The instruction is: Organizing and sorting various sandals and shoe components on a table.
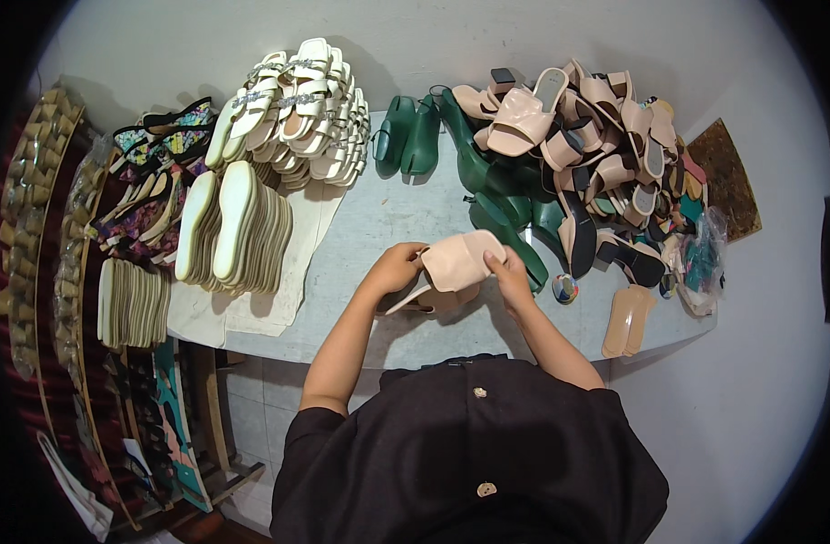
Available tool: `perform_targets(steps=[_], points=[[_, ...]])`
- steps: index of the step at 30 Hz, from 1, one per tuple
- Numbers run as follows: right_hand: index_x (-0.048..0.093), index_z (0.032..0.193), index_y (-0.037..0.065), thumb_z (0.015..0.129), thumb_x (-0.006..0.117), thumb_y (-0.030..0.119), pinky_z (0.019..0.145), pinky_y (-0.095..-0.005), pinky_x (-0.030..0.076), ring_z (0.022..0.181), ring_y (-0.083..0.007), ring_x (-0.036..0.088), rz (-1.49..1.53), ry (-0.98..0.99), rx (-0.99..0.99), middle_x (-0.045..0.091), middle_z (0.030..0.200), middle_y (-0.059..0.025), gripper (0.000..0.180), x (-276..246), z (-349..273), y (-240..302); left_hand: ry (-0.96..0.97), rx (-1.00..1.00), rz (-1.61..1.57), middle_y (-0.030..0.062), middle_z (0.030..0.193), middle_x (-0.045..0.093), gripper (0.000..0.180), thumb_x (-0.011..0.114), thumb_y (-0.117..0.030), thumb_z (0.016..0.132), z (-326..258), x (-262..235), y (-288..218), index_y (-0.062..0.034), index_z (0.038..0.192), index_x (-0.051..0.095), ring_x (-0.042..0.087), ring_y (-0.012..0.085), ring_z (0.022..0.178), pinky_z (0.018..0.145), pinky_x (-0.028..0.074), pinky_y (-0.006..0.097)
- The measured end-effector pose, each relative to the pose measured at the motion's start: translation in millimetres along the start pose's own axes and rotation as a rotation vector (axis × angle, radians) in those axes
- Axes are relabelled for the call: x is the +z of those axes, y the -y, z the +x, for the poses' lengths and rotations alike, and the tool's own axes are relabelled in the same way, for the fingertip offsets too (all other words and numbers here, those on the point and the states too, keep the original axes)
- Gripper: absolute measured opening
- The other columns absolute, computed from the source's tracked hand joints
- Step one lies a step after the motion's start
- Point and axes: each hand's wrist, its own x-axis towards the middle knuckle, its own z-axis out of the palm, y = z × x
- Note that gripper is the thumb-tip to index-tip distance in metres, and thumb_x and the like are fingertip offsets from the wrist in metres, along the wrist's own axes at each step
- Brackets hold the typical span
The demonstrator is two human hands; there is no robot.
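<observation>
A beige slide sandal with a broad strap is held tilted between my two hands, above the near middle of the table. My left hand grips it from the left side, its fingertips partly hidden by the sandal. On the other side my right hand is closed on the strap's edge, the thumb on top. Beneath it, partly covered, another beige sandal shows; whether it touches the table cannot be made out.
On the grey table, green shoe lasts stand beside heaped beige sandals. White sandals and stacked soles fill the left. Pale insoles lie by the right front edge, near a small colourful ball. Racks stand left.
</observation>
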Motion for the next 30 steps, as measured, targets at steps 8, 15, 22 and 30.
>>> perform_targets(steps=[8,15,22,30], points=[[0.029,0.131,0.009,0.071,0.067,0.047,0.095,-0.0405,0.03,0.11,-0.0216,0.048,-0.246,0.102,-0.188,0.055,0.112,-0.0145,0.08,16,22,46,-0.474,-0.114,-1.042,0.0077,0.104,0.054,0.041,0.048,0.001,0.085,-25,46,-29,-0.0091,0.122,0.035,0.06,0.0175,0.086,0.066,0.051,0.027],[0.046,0.122,0.015,0.054,0.073,0.033,0.095,-0.0601,0.019,0.101,-0.0264,0.054,-1.192,0.411,-0.271,0.06,0.102,-0.0078,0.075,24,-3,15,-0.723,-0.226,-1.189,0.012,0.123,0.035,0.056,0.046,0.011,0.077,-49,103,-12,-0.01,0.125,0.023,0.041,0.0247,0.116,0.087,0.045,0.038],[0.059,0.107,0.018,0.057,0.068,0.021,0.096,-0.0583,0.021,0.093,-0.0239,0.053,-1.212,0.526,-0.393,0.061,0.095,-0.0012,0.051,17,25,23,-1.315,-0.172,-0.772,0.0151,0.129,0.034,0.071,0.054,-0.004,0.071,-98,61,63,-0.0102,0.135,0.022,0.034,0.0251,0.12,0.094,0.031,0.039],[0.058,0.109,0.019,0.062,0.071,0.029,0.093,-0.0561,0.026,0.097,-0.0257,0.052,-1.244,0.607,-0.383,0.061,0.096,-0.0026,0.049,27,18,7,-0.842,-0.223,-0.878,0.0136,0.127,0.04,0.059,0.052,-0.037,0.083,-94,25,68,-0.0064,0.13,0.036,0.037,0.0245,0.12,0.098,0.027,0.038]])
